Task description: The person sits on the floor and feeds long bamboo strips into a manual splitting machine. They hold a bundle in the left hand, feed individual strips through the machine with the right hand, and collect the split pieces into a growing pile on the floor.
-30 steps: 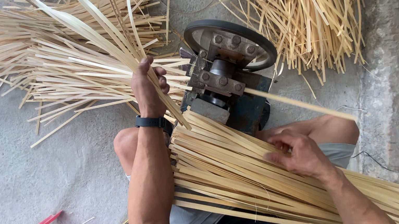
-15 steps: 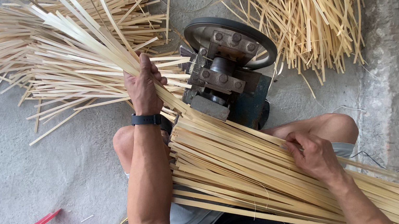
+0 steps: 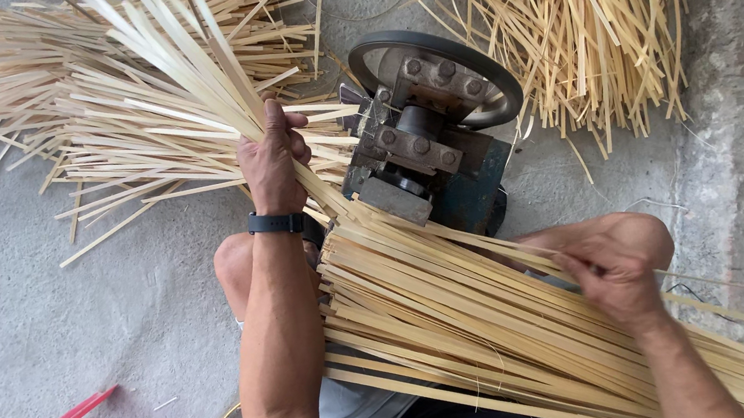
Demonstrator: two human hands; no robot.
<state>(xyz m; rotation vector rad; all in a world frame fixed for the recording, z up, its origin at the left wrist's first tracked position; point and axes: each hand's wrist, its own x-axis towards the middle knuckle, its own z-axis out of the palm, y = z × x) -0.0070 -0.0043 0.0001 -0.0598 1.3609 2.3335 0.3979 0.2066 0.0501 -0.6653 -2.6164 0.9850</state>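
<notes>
Left hand (image 3: 271,160), grip closed on long pale bamboo strips (image 3: 468,322), now raised beside dark iron splitting machine (image 3: 424,132); right hand (image 3: 612,271) pinching strips nearer the lap.

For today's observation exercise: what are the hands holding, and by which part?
Left hand grips the bamboo strip bundle around its middle, where it fans upward. Right hand pinches strips nearer the lower end.

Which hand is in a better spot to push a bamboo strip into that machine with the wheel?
Probably the left hand: it grips bamboo strips right beside the machine. The right hand rests farther back on the lap bundle.
</notes>
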